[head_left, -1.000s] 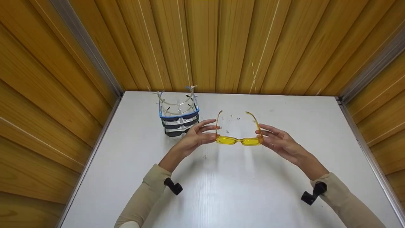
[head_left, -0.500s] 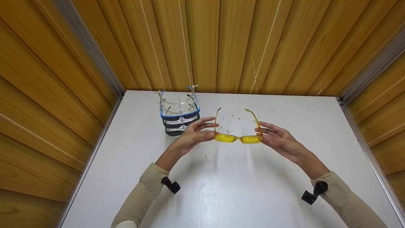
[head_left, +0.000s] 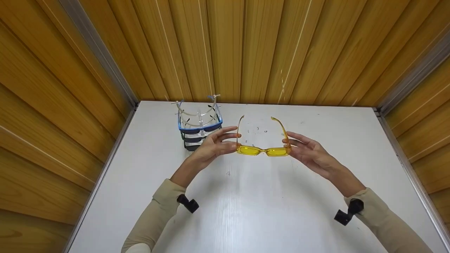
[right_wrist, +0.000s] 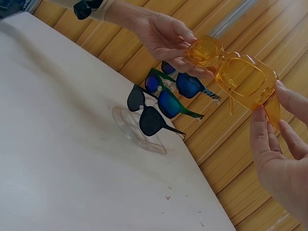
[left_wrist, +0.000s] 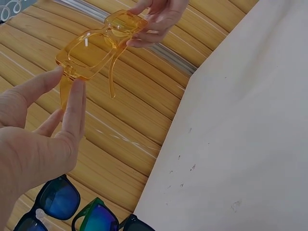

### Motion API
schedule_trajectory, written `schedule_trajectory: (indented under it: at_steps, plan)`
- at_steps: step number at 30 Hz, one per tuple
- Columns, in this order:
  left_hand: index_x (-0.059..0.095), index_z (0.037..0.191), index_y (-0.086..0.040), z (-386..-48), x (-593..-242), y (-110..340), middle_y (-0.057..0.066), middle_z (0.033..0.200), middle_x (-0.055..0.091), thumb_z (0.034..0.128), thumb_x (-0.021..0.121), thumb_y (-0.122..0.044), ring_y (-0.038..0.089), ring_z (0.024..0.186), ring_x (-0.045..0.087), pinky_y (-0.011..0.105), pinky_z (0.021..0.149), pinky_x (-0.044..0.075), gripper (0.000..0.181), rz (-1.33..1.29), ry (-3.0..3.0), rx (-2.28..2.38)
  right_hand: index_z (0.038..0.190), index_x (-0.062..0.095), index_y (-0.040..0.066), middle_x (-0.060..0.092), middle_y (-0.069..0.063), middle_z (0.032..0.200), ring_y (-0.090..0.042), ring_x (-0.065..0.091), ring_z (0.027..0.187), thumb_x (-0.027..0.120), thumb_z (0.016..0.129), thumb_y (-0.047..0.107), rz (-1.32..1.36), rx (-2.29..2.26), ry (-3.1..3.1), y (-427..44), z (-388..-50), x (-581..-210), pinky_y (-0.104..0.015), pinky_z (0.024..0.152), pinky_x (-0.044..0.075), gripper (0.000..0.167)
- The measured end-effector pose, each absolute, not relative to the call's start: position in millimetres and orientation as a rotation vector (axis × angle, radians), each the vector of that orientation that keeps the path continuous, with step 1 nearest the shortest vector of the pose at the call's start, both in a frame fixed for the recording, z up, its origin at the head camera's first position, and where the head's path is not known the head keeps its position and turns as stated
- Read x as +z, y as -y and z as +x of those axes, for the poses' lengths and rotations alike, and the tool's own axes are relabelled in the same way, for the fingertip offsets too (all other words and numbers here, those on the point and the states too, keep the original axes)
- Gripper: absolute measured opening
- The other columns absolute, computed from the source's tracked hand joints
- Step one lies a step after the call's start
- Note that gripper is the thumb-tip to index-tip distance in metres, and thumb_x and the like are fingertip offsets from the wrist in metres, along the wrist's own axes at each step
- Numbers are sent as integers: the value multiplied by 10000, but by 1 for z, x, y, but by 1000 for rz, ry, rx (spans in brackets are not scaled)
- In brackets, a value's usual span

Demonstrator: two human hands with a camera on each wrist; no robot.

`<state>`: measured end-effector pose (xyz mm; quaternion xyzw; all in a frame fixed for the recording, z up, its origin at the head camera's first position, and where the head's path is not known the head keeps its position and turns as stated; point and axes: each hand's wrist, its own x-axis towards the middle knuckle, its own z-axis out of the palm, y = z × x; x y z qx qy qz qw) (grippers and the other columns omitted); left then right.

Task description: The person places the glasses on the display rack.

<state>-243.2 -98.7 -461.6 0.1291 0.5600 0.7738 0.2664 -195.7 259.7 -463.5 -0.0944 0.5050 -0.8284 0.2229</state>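
A pair of yellow sunglasses is held above the table, its temples unfolded and pointing away from me. My left hand pinches the left hinge corner between thumb and fingers. At the opposite hinge, my right hand grips the frame the same way. Both wrist views show the clear orange-yellow frame between the two hands. Just beyond my left hand stands a clear display stand bearing several sunglasses: a blue-framed pair, a green pair and a dark pair. My left hand partly covers them in the head view.
The white table has small specks on its surface behind the yellow sunglasses. Wood-patterned panels enclose the table at the back and both sides, with metal edge strips at the corners. The stand's upper arms hold no glasses.
Both hands have shifted the yellow sunglasses slightly away from me and a little to the left. The grip at both hinges stays the same; the display stand has not moved.
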Motion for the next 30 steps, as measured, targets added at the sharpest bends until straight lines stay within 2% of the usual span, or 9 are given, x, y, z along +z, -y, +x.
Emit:
schedule_trajectory:
  at_steps: [3, 12, 16, 23, 30]
  plan:
    - [448, 1518, -70, -243, -458, 100, 112, 1381, 596, 904, 678, 46, 178, 1099, 705, 344, 1013, 584, 665, 358, -1522, 2088, 1393, 589, 147, 631, -55, 1306, -116, 679, 1156, 452, 996, -153, -254, -2290, -1404, -258, -196, -461, -260, 1053, 540, 517]
    - [458, 1509, -59, -244, -450, 103, 180, 1429, 558, 905, 676, 48, 191, 1117, 699, 333, 1006, 586, 652, 381, -1519, 2103, 1401, 574, 135, 642, -47, 1291, -111, 674, 1149, 461, 1011, -122, -255, -2313, -1395, -252, -196, -451, -243, 1047, 542, 481]
    - [467, 1504, -67, -243, -446, 104, 142, 1392, 585, 901, 676, 44, 201, 1136, 694, 327, 1002, 587, 648, 380, -1524, 2114, 1404, 574, 133, 647, -45, 1280, -116, 673, 1148, 453, 1012, -124, -263, -2328, -1380, -250, -197, -447, -245, 1049, 542, 484]
    - [459, 1509, -60, -244, -440, 105, 170, 1409, 569, 898, 669, 73, 204, 1119, 697, 315, 979, 597, 660, 360, -1495, 2134, 1396, 581, 140, 645, -44, 1271, -113, 677, 1136, 465, 1018, -102, -256, -2334, -1393, -248, -198, -441, -241, 1051, 539, 464]
    - [475, 1500, -74, -248, -431, 106, 132, 1374, 601, 903, 671, 68, 198, 1119, 699, 310, 966, 602, 645, 355, -1498, 2132, 1405, 569, 133, 648, -36, 1270, -112, 667, 1140, 475, 1024, -80, -278, -2328, -1431, -248, -201, -435, -236, 1051, 538, 446]
